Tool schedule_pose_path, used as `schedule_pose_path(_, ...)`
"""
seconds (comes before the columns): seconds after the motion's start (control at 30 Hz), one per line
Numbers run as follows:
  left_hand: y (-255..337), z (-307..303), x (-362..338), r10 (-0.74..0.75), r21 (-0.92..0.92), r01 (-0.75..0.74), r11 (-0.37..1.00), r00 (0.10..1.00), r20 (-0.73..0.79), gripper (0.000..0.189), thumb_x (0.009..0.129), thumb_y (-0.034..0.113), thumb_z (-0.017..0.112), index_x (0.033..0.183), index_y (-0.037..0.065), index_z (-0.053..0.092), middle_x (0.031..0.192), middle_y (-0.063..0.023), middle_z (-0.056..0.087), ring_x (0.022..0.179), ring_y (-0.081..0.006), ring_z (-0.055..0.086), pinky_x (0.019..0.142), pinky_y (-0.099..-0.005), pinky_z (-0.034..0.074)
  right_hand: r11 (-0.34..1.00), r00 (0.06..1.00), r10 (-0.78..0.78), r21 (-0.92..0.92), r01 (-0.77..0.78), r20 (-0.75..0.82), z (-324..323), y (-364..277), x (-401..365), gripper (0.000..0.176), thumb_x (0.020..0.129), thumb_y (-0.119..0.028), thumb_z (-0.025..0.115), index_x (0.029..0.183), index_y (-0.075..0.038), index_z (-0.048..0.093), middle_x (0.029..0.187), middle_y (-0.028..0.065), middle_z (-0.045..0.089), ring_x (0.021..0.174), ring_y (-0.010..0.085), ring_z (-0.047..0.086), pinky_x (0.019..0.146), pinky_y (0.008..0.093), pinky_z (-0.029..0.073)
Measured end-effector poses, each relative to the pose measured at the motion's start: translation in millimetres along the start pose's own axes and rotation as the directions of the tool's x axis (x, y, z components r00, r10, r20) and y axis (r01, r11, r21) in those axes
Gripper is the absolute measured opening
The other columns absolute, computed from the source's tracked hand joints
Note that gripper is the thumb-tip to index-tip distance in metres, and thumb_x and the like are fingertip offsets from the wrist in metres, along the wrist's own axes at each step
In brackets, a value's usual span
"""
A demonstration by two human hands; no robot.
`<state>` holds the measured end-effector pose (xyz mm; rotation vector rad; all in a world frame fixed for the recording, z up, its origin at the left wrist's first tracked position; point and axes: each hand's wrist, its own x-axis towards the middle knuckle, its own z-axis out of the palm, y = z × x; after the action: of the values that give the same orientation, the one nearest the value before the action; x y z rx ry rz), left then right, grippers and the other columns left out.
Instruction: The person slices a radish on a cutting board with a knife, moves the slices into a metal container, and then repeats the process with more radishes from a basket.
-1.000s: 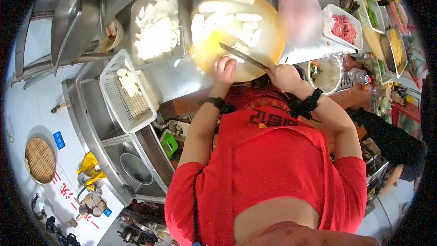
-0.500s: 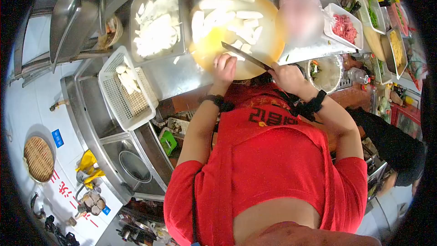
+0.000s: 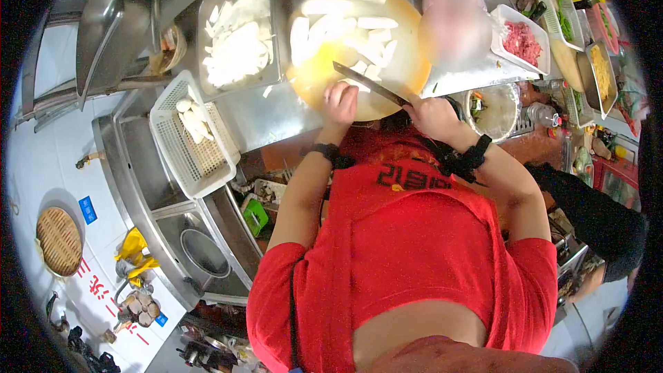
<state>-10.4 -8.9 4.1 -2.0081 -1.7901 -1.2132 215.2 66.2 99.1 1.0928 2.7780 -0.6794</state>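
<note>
On the round yellowish cutting board (image 3: 414, 65) lie several white vegetable pieces (image 3: 328, 5), some long, some cut short. My right hand (image 3: 436, 119) is wrapped round the handle of a knife (image 3: 369, 83), whose blade points up and to the left over the board's near part. Just left of the blade, my left hand (image 3: 341, 102) rests at the board's near edge with its fingers curled; whatever they may press on is too small to make out. A metal tray (image 3: 275, 34) of cut white pieces (image 3: 238, 48) stands left of the board.
A white basket (image 3: 166, 139) with white vegetables stands at the left by the sink (image 3: 200, 249). Right of the board are a blurred pinkish bag (image 3: 454, 21), a white tray of minced meat (image 3: 521, 43) and a bin (image 3: 498, 112). A person's dark sleeve (image 3: 587, 214) shows at the right.
The knife and my right hand have shifted very slightly to the left. At the right, the other person's arm has moved lower, and a hand shows there now.
</note>
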Motion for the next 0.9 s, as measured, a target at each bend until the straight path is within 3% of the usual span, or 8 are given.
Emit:
schedule_pose_path(0.17,0,0,0,-0.022,-0.011,0.022,1.0,1.0,0.012,0.018,0.072,0.001,0.064,0.089,0.006,0.062,0.093,-0.0092,0.055,0.088,-0.0286,0.053,0.08,-0.038,0.041,0.998,0.996,-0.052,0.015,0.053,-0.077,3,1,0,0.026,0.088,-0.027,0.053,0.092,-0.001,0.054,0.058,0.0193,0.058,0.053,0.0362,0.059,0.049,0.0453,0.047)
schedule_pose_path(0.37,0,0,0,-0.029,-0.049,0.03,0.998,0.999,0.024,0.018,0.072,0.001,0.063,0.089,0.005,0.061,0.094,-0.01,0.054,0.088,-0.031,0.053,0.08,-0.0389,0.042,0.999,0.997,0.035,-0.034,-0.032,0.074,43,2,22,0.029,0.09,-0.029,0.049,0.09,0.0,0.054,0.065,0.0208,0.06,0.058,0.0377,0.06,0.053,0.0464,0.049)
schedule_pose_path(0.5,1,-5,5,-0.022,-0.073,0.024,0.997,0.999,0.025,0.017,0.072,0.0,0.065,0.088,0.006,0.061,0.09,-0.0101,0.054,0.083,-0.0285,0.053,0.076,-0.0371,0.042,0.999,0.997,0.047,0.023,-0.049,0.065,4,-5,13,0.029,0.088,-0.028,0.047,0.092,-0.002,0.057,0.072,0.0212,0.063,0.064,0.037,0.063,0.058,0.0457,0.051)
schedule_pose_path(0.7,1,-2,4,-0.018,-0.056,0.018,0.998,1.0,-0.006,0.018,0.072,0.0,0.065,0.089,0.005,0.06,0.089,-0.0096,0.054,0.083,-0.0283,0.054,0.076,-0.0368,0.042,0.999,0.997,0.046,0.011,-0.047,0.06,-3,-2,-3,0.029,0.09,-0.03,0.047,0.092,-0.002,0.057,0.071,0.0207,0.062,0.063,0.0375,0.062,0.057,0.0466,0.05)
schedule_pose_path(0.77,0,0,3,-0.015,-0.058,0.014,0.998,1.0,-0.017,0.018,0.072,0.0,0.065,0.088,0.005,0.06,0.089,-0.0097,0.054,0.083,-0.0284,0.054,0.076,-0.037,0.042,1.0,1.0,0.008,0.012,-0.008,0.007,5,1,-2,0.029,0.088,-0.028,0.052,0.097,0.0,0.055,0.062,0.0201,0.059,0.058,0.0362,0.061,0.053,0.0459,0.049)
schedule_pose_path(0.9,0,3,1,-0.009,-0.079,0.006,0.997,0.999,-0.039,0.018,0.072,-0.001,0.065,0.088,0.004,0.059,0.091,-0.0108,0.055,0.085,-0.0293,0.054,0.077,-0.0377,0.042,0.998,1.0,0.026,0.054,-0.026,-0.003,35,0,13,0.03,0.088,-0.029,0.051,0.095,0.0,0.056,0.063,0.0206,0.059,0.058,0.0367,0.061,0.053,0.0457,0.049)
